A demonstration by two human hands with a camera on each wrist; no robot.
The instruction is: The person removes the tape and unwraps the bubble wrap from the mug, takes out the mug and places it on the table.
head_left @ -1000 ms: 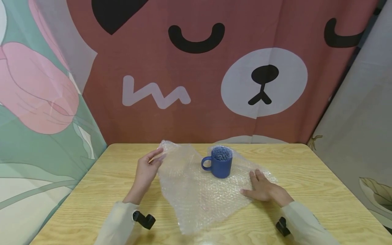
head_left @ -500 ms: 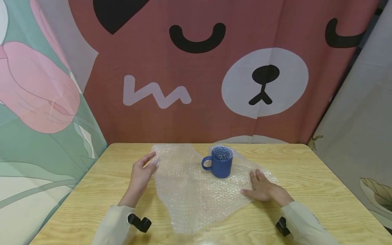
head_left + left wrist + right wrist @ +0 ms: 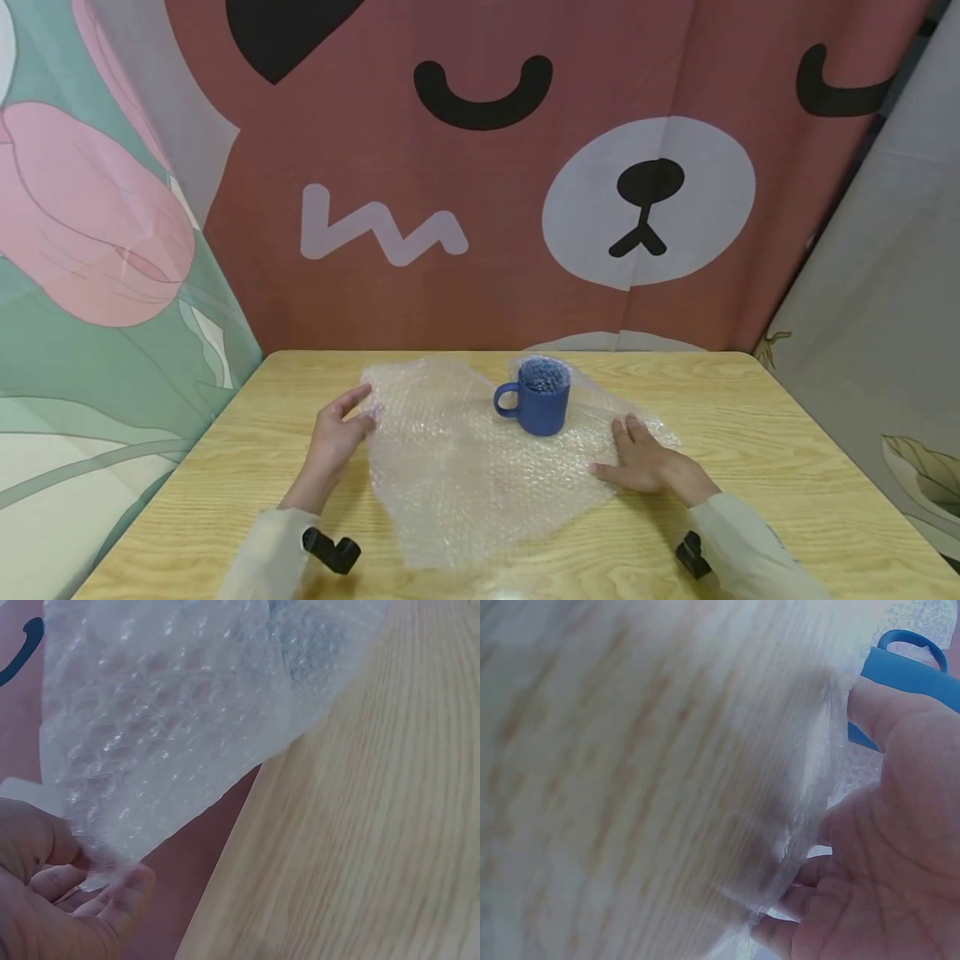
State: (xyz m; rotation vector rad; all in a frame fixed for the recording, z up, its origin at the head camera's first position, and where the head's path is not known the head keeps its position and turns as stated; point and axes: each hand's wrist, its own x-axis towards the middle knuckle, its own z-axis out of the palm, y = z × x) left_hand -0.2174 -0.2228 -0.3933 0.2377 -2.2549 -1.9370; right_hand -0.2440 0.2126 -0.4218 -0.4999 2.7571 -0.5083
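Observation:
A sheet of bubble wrap (image 3: 465, 492) spreads over the middle of the wooden table. On it, right of its middle, stands a blue mug (image 3: 546, 414) with its handle to the left; clear bubbles show in its mouth and behind its rim. My left hand (image 3: 336, 437) pinches the wrap's left edge between thumb and fingers, and the left wrist view shows that corner raised. My right hand (image 3: 643, 460) rests on the wrap's right side, fingers spread, to the right of the mug. In the right wrist view the mug (image 3: 915, 679) appears partly behind my thumb.
The pale wooden table (image 3: 757, 533) reaches back to a curtain (image 3: 360, 308) printed with a bear face. Side curtains stand left and right. Small black devices (image 3: 332, 552) sit at both sleeves.
My left hand has moved left and toward me, drawing the wrap's left edge along and lowering it, so the sheet spreads wider. The right hand and the mug stay in place.

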